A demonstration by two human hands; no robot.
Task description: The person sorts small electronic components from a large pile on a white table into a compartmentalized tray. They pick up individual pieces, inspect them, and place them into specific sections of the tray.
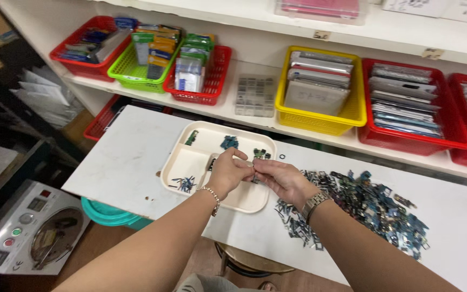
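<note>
A small dark part (253, 174) is pinched betw. fingertips of left hand (228, 172) & right hand (281, 181), both closed on it, held over the cream compartment tray (190, 162) on the desk (125, 162), loose-parts pile (374, 208) lying nearer the right hand.

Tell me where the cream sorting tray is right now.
In the head view, the cream tray lies on the white table, left of the pile of small parts, with both hands over its right side.

White shelving (255, 116) stacked with coloured baskets (320, 116); white worktable (125, 162), grey machine (25, 230) lower left, brown floor (98, 243)
</note>
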